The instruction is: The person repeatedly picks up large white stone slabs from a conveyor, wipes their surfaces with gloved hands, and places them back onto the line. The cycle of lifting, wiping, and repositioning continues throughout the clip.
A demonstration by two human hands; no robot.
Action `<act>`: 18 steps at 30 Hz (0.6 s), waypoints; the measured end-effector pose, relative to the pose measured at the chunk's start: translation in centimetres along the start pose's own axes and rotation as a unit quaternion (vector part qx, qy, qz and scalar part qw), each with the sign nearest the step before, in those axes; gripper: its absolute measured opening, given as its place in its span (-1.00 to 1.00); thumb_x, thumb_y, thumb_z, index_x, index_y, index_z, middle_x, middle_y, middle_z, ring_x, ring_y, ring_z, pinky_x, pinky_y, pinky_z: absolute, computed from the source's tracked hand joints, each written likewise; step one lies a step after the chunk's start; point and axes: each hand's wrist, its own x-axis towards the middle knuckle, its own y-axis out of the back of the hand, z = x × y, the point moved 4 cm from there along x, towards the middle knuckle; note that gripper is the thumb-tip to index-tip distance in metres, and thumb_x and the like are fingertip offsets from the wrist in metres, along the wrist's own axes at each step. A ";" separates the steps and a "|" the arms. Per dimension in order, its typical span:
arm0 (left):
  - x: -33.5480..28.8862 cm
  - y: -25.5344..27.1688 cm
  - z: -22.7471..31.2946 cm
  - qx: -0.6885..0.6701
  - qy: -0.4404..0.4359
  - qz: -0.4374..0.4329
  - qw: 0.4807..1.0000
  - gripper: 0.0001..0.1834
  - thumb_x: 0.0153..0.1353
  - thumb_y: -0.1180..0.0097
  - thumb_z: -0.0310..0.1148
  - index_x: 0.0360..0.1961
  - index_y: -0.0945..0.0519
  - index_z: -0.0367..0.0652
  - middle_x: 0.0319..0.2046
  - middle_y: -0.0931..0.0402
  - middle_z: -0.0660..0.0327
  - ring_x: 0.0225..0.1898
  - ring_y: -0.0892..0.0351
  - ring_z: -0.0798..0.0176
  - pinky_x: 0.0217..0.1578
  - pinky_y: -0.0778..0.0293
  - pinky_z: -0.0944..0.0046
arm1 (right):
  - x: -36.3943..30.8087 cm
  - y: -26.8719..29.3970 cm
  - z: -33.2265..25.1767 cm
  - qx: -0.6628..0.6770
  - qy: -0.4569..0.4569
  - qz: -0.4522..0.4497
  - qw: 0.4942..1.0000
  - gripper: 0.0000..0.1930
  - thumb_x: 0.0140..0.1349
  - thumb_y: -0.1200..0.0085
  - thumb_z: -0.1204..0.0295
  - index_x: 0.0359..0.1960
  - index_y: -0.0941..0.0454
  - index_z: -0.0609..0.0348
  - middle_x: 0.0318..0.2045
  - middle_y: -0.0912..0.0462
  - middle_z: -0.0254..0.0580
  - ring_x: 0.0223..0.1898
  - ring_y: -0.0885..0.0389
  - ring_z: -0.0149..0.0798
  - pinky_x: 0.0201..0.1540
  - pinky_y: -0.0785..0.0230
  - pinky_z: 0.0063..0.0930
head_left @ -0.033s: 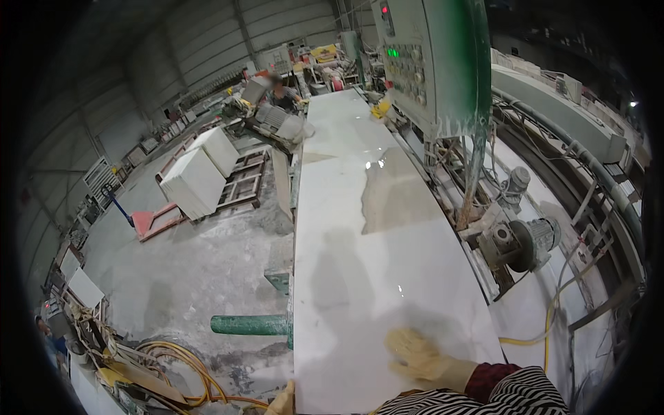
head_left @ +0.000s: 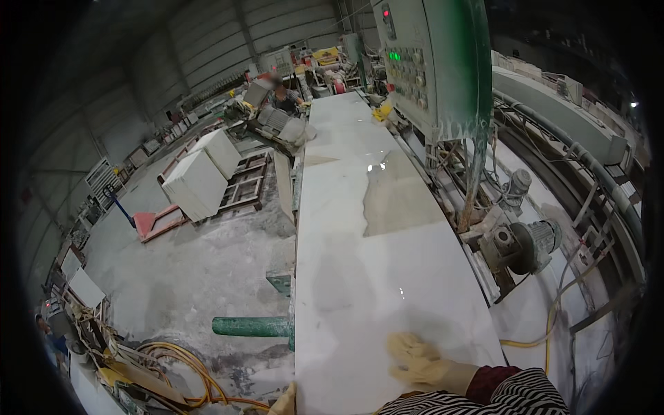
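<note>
**Slab on the line, both hands at its near end**

Marble slab lies flat along the machine bed, running toward 12 o'clock. Right hand, gloved, rests fingers spread flat on it, gripping nothing. Left hand touches the 6 o'clock edge; its fingers cannot be told. Most of the slab's length lies beside the control cabinet.

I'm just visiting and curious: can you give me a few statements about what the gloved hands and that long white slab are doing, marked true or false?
1. The right hand, in a pale yellow glove, lies flat on the long glossy white stone slab. True.
2. The left hand holds a hammer. False: only its gloved tip shows at the slab's near left edge, holding nothing visible.
3. A green control cabinet with buttons stands right of the slab. True.
4. The green cylindrical roller lies on top of the slab. False: it sticks out below its left edge.
</note>
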 end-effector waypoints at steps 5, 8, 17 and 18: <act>1.1 -1.2 -0.7 -0.014 -0.002 0.006 1.000 -0.19 0.64 -0.07 0.21 0.57 -0.48 -0.27 0.33 -0.70 -0.07 0.32 -0.68 -0.15 0.32 -0.59 -0.09 | -1.5 -4.7 -1.7 0.068 0.022 -0.062 0.996 -0.05 0.40 -0.17 -0.24 0.61 -0.35 0.24 0.64 -0.30 0.35 0.70 -0.16 0.35 0.75 0.00 0.10; 0.8 -1.3 -0.7 -0.021 -0.010 0.012 1.000 -0.22 0.66 -0.06 0.17 0.56 -0.49 -0.28 0.34 -0.69 -0.05 0.32 -0.68 -0.13 0.33 -0.60 -0.09 | -1.2 -6.4 -2.5 0.068 0.062 -0.135 0.987 0.09 0.41 -0.13 -0.39 0.72 -0.24 0.21 0.74 -0.14 0.36 0.77 -0.01 0.39 0.80 0.13 0.12; 2.6 -1.7 -1.3 -0.020 -0.032 -0.019 0.999 -0.32 0.73 -0.03 0.07 0.52 -0.51 -0.33 0.37 -0.67 -0.01 0.32 -0.69 -0.05 0.36 -0.62 -0.08 | -3.2 -5.5 -7.3 0.040 0.118 -0.068 0.990 0.18 0.25 -0.33 -0.23 0.77 -0.15 0.19 0.72 -0.20 0.28 0.74 -0.12 0.32 0.78 0.11 0.19; 3.2 -1.5 -1.7 -0.017 -0.036 -0.022 0.999 -0.33 0.74 -0.03 0.06 0.52 -0.51 -0.33 0.37 -0.67 -0.01 0.32 -0.70 -0.05 0.37 -0.62 -0.08 | -3.3 -4.5 -8.2 0.020 0.114 -0.078 0.990 0.17 0.21 -0.38 -0.15 0.76 -0.16 0.18 0.70 -0.24 0.26 0.72 -0.16 0.29 0.77 0.08 0.21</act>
